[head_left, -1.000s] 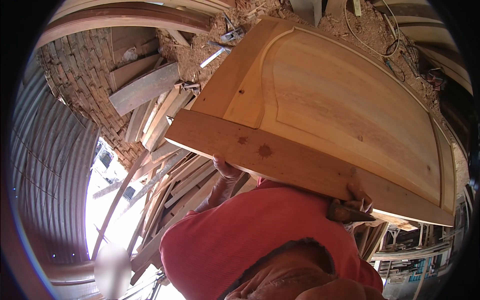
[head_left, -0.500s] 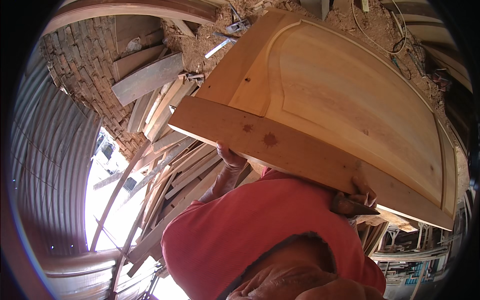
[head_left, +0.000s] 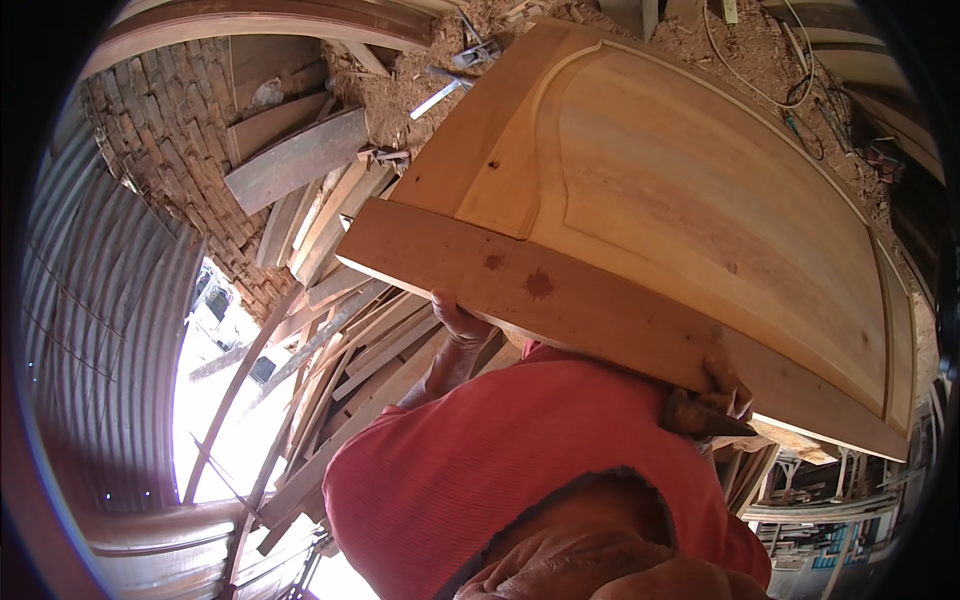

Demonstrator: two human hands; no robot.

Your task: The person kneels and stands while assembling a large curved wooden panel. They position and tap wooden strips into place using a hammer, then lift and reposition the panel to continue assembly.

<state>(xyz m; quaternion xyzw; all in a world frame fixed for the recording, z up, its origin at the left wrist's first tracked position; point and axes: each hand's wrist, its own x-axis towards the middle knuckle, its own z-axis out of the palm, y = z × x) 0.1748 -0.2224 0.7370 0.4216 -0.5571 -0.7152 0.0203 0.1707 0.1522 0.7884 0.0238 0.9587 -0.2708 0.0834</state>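
Note:
A large pale wooden door (head_left: 660,170) with a raised, curved panel lies across the view in front of my chest. Its near rail (head_left: 430,235) has two dark reddish stains. My left hand (head_left: 461,322) grips this rail's lower edge from below; the thumb shows, while the other fingers are hidden under the wood. On the right, my right hand (head_left: 728,388) is closed at the same edge, fingers bent over a dark, tapered tool head (head_left: 700,416) that looks like a hammer's. Its handle is out of sight.
Beyond the door, a metal hand plane (head_left: 476,54) and a white-handled hammer (head_left: 436,97) lie among shavings. Stacked boards (head_left: 350,340) stand at my left, near a brick wall (head_left: 165,130) and corrugated sheeting (head_left: 100,330). A pale cable (head_left: 712,45) loops at the far right.

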